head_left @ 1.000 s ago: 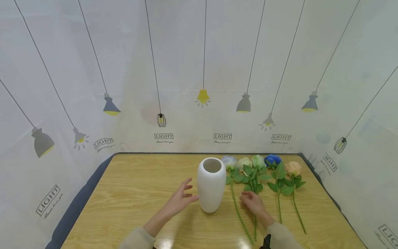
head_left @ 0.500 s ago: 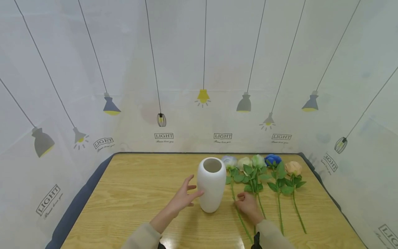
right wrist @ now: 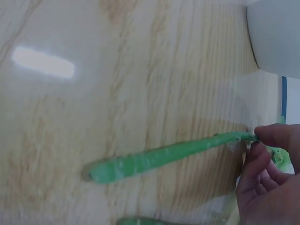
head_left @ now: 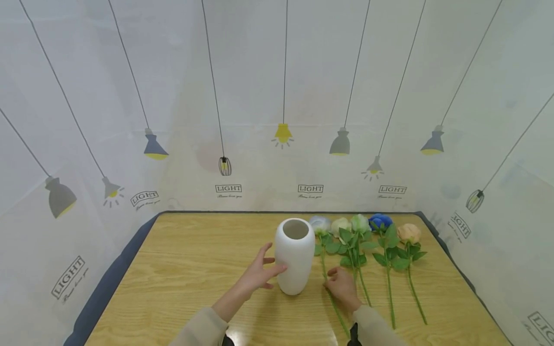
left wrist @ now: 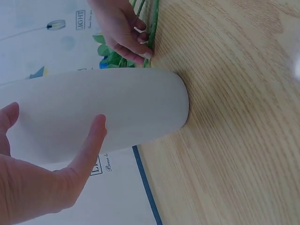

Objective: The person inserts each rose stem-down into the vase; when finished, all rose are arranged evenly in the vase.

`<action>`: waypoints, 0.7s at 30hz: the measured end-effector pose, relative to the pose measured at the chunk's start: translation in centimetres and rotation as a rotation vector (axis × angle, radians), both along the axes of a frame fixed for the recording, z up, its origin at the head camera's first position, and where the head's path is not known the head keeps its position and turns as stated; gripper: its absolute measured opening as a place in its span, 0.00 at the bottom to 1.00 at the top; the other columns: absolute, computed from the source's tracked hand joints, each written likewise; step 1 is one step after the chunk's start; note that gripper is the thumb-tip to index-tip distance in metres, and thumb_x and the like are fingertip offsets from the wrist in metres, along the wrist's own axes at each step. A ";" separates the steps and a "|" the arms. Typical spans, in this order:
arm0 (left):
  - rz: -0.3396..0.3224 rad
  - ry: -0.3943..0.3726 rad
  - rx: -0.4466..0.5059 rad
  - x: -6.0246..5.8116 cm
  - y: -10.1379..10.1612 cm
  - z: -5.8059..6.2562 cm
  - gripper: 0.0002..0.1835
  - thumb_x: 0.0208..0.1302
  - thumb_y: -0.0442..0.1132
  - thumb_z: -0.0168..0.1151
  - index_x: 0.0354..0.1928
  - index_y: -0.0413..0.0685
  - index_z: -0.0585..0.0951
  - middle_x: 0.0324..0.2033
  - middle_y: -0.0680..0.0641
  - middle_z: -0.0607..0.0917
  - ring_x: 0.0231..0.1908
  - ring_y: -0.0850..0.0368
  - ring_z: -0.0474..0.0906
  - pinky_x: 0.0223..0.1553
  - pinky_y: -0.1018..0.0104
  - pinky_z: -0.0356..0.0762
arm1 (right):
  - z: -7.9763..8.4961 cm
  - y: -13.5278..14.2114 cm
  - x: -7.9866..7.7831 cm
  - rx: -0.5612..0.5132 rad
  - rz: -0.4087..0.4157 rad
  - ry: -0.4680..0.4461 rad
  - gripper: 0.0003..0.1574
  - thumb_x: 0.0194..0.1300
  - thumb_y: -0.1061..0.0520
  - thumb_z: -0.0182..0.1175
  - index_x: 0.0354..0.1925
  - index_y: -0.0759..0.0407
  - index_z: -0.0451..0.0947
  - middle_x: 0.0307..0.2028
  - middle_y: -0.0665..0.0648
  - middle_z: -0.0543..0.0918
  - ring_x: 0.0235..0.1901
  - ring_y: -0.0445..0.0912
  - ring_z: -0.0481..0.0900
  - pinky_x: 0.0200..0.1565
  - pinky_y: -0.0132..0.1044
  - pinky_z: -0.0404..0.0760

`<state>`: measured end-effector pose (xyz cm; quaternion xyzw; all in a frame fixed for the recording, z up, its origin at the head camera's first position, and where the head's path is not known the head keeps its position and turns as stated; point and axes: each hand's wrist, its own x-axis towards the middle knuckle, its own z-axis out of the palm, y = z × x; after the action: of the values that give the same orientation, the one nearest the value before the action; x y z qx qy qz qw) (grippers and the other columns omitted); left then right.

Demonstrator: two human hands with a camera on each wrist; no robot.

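Observation:
A tall white vase (head_left: 295, 264) stands upright in the middle of the table. My left hand (head_left: 255, 276) is at its left side with fingers spread. The left thumb lies against the vase wall in the head view. To the right of the vase, my right hand (head_left: 343, 287) pinches the stem of the pale lavender rose (head_left: 320, 224) between thumb and index finger. The right wrist view shows that green stem (right wrist: 164, 159) running from the fingertips low along the tabletop, its cut end toward the camera. The other right fingers are curled into the palm.
Right of the held stem lie a cream rose (head_left: 341, 227), a pale green rose (head_left: 360, 223), a blue rose (head_left: 381, 222) and a peach rose (head_left: 409, 233), with leafy stems. The wooden table (head_left: 195, 250) meets a lamp-printed backdrop (head_left: 251, 96) along a dark edge.
My right hand has moved left from the middle stems and now pinches the lavender rose's stem. The left hand has shifted right, bringing its thumb onto the vase.

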<state>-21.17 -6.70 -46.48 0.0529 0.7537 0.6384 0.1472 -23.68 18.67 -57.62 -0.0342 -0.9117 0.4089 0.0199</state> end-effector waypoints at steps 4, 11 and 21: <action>-0.002 0.006 -0.002 0.0 0.1 -0.1 0.43 0.51 0.50 0.64 0.65 0.45 0.54 0.55 0.30 0.63 0.44 0.39 0.72 0.27 0.55 0.77 | 0.2 0.1 0.1 -0.106 0.026 -0.020 0.14 0.47 0.67 0.59 0.36 0.70 0.73 0.22 0.54 0.75 0.20 0.44 0.72 0.22 0.36 0.72; -0.003 -0.003 0.001 -0.1 0.2 -0.1 0.42 0.52 0.51 0.64 0.64 0.45 0.55 0.54 0.31 0.64 0.43 0.40 0.72 0.27 0.55 0.77 | 2.1 0.8 0.2 -0.399 0.170 -0.134 0.16 0.55 0.70 0.50 0.44 0.78 0.66 0.23 0.58 0.73 0.15 0.43 0.68 0.17 0.33 0.69; -0.013 0.006 0.017 -0.1 0.1 -0.1 0.42 0.52 0.51 0.63 0.64 0.45 0.54 0.54 0.31 0.64 0.43 0.39 0.71 0.28 0.54 0.77 | 5.3 1.6 0.3 -0.518 0.242 -0.089 0.18 0.61 0.67 0.52 0.49 0.75 0.64 0.30 0.59 0.72 0.22 0.46 0.72 0.26 0.46 0.76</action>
<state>-21.28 -6.61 -46.58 0.0611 0.7483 0.6436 0.1488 -23.38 20.26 -52.31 0.0528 -0.7742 0.6258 -0.0787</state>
